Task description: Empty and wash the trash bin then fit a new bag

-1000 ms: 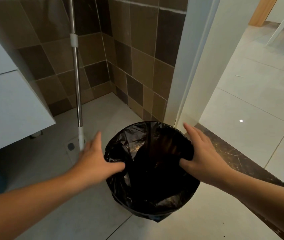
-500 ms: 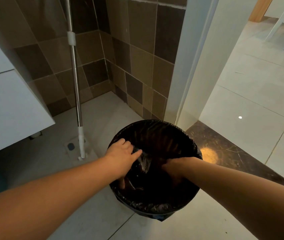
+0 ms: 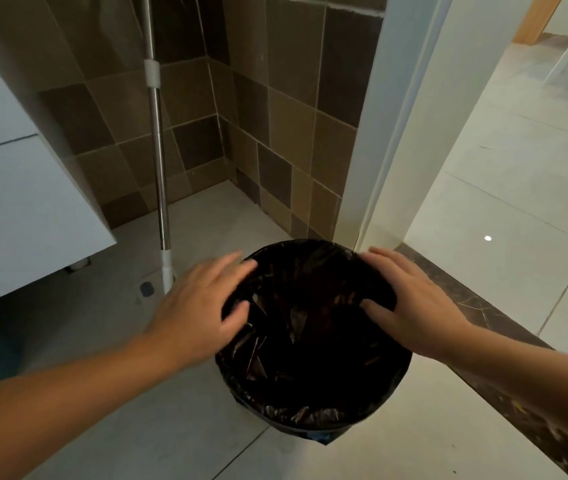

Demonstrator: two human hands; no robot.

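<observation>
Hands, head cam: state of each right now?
Left hand: open, fingers spread at the left rim of the black bag, gripping nothing.
Right hand: open, fingers spread at the right rim, gripping nothing.

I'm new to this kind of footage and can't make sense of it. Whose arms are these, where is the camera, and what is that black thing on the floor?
There is no machine here. The camera is worn on a person's head and looks forward and down, so the two bare arms coming in from the bottom are that person's own. There is only this one view.

The black thing is a round trash bin standing on a pale tiled floor, lined with a black plastic bag folded over its rim. The left hand and the right hand are spread open at opposite sides of the rim, fingers flat; neither hand grips anything.

Behind the bin, a metal mop pole stands upright in front of the brown tiled wall. A white cabinet is on the left, and a dark stone doorstep runs along the right.
</observation>
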